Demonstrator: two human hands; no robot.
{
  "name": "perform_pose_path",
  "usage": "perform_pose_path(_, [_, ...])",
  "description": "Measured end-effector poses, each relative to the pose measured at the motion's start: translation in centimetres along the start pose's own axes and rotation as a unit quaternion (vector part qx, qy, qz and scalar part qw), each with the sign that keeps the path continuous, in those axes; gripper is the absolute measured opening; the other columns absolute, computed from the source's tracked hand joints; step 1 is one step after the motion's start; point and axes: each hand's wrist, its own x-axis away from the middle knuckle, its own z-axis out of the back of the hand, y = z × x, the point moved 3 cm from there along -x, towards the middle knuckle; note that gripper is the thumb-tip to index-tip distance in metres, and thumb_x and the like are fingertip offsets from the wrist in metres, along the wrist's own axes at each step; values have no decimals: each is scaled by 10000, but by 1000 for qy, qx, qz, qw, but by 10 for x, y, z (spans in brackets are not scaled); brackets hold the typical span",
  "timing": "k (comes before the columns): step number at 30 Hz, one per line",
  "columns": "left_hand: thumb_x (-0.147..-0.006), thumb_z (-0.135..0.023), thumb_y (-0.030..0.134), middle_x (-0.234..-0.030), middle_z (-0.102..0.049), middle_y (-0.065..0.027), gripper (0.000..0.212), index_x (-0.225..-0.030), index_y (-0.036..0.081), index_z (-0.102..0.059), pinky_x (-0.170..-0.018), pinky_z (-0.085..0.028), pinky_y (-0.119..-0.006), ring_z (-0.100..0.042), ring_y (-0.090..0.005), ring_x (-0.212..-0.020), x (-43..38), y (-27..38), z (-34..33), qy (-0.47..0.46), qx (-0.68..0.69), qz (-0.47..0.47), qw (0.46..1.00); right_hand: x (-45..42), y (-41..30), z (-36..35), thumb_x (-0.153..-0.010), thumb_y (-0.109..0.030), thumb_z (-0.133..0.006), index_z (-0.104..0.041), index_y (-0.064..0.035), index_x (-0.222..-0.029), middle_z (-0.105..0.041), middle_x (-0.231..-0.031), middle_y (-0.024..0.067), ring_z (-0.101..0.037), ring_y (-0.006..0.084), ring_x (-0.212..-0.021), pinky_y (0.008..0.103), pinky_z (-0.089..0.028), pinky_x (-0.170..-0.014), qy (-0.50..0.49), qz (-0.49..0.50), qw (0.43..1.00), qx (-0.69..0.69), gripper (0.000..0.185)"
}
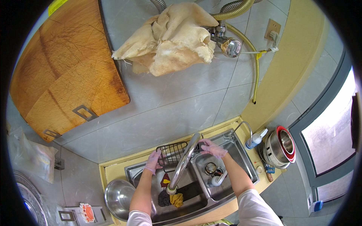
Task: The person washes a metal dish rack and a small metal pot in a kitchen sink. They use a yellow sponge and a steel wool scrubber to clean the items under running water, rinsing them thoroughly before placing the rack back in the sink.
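Note:
A black wire rack [172, 154] is held over the back of the left sink basin [161, 210], behind the chrome faucet [183, 161]. My left hand [153, 161], in a pink translucent glove, grips the rack's left end. My right hand [214, 148], gloved the same way, has its fingers at the rack's right end; the faucet hides part of that grip. In the left basin lie a dark scouring pad [164, 199], a yellow cloth [177, 200] and a dark red item [165, 180] with a yellow part. A white pump bottle [216, 180] and a round metal item [210, 168] are in the right basin [226, 192].
A steel bowl [119, 199] stands left of the sink. To the right are a spray bottle [256, 139], a small curved tap [250, 130] and stacked metal bowls and strainers [271, 155]. Wooden cutting boards [73, 67] and a beige cloth [175, 42] hang on the tiled wall [169, 113].

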Motion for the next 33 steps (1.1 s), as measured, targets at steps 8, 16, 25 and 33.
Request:
perform_pose_path(8, [-831,-558,509,-828,-630,18,368,-1031,205,-506,-366,-413,-232,-582,-111,-515,-1,-2,1,4,11,1,1000,14,-26,2,-738,70,-610,-510,-133,-1217,-508,-1030,43,-470,136,-944,234,-431,-785,-4,-14,995,98,530])
perform_pose_path(16, [-822,-570,508,-822,-631,17,382,-1010,182,-505,-352,-414,-234,-560,-96,-481,4,4,0,9,5,1,1000,15,-40,-15,-773,38,-612,-486,-106,-1235,-447,-944,-23,-422,81,-852,215,-431,-773,-38,12,992,116,500])
perform_pose_path(25, [-837,-560,488,-830,-637,12,369,-1037,184,-499,-341,-419,-225,-569,-97,-485,2,3,0,2,10,1,1000,3,-23,-4,-764,56,-601,-494,-74,-1190,-429,-905,-41,-400,68,-805,213,-425,-735,-45,24,993,105,458])
perform_pose_path(33, [-860,-536,456,-947,-641,-15,384,-1115,171,-495,-358,-457,-214,-607,-115,-531,0,1,4,-3,-2,3,1000,9,-30,-9,-751,72,-603,-492,-86,-1171,-411,-808,-54,-382,43,-729,184,-383,-619,-33,23,991,127,463])
